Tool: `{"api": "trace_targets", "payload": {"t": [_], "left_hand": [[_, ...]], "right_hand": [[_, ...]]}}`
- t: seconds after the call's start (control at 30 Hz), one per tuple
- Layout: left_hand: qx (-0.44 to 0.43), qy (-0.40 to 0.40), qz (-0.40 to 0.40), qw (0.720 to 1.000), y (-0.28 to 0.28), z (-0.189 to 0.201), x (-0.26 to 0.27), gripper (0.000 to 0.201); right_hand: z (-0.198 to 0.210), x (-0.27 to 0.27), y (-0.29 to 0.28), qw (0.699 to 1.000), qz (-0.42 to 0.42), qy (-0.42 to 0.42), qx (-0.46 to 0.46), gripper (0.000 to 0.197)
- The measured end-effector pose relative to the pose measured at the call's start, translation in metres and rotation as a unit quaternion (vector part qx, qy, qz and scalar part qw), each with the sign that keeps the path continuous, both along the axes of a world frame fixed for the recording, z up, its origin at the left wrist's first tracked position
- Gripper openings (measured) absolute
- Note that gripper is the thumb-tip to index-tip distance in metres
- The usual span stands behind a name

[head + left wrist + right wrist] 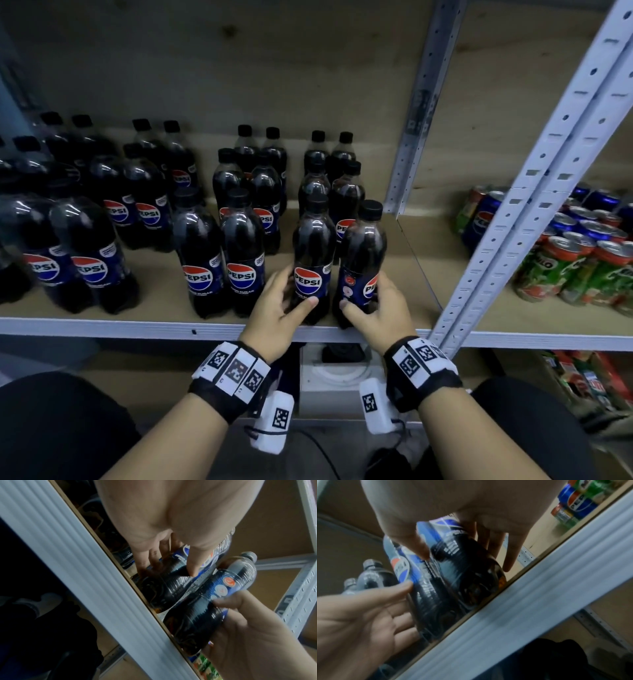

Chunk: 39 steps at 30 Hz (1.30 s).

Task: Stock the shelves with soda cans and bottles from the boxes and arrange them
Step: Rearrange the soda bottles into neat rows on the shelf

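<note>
Two Pepsi bottles stand side by side at the front edge of the wooden shelf [137, 327]. My left hand [291, 294] holds the left bottle [310, 253] low down, with the thumb on its label and the fingers round its left side. My right hand [363, 298] holds the right bottle [363, 250] the same way, and that bottle's logo is turned to the right. In the left wrist view my left hand [169, 566] wraps the left bottle [171, 586]. In the right wrist view my right hand [460, 547] is round the right bottle [471, 572].
Paired rows of Pepsi bottles [239, 246] fill the shelf to the left and behind. White slotted uprights [534, 205] rise on the right, with Pepsi and green Milo cans [582, 260] beyond them. A white box [329, 380] sits on the level below.
</note>
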<state>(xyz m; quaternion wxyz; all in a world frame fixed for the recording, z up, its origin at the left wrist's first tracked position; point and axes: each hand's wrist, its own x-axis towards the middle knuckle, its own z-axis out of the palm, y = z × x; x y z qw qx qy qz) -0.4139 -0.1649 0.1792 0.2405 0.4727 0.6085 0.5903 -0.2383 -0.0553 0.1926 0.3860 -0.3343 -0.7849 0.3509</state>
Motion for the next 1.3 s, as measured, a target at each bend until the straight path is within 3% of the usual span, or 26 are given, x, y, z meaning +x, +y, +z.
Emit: {"api": "trace_targets", "payload": {"t": [0.2,0.6,0.83,1.3], "left_hand": [[-0.012,-0.060,-0.009,0.998,0.000,0.001,-0.005,0.071],[0.022,-0.055,0.017,0.998,-0.006,0.002,0.002,0.067],[0.034,-0.047,0.048,0.997,-0.006,0.002,0.009,0.068],[0.027,-0.047,0.058,0.997,-0.007,0.005,0.016,0.069]], "right_hand": [[0.000,0.000,-0.007,1.000,0.002,0.026,-0.016,0.056],[0.001,-0.004,-0.005,0.997,-0.071,0.018,0.003,0.073],[0.004,0.005,-0.001,0.999,-0.013,0.022,-0.024,0.048],[-0.002,0.012,-0.004,0.997,-0.001,0.058,-0.058,0.058]]}}
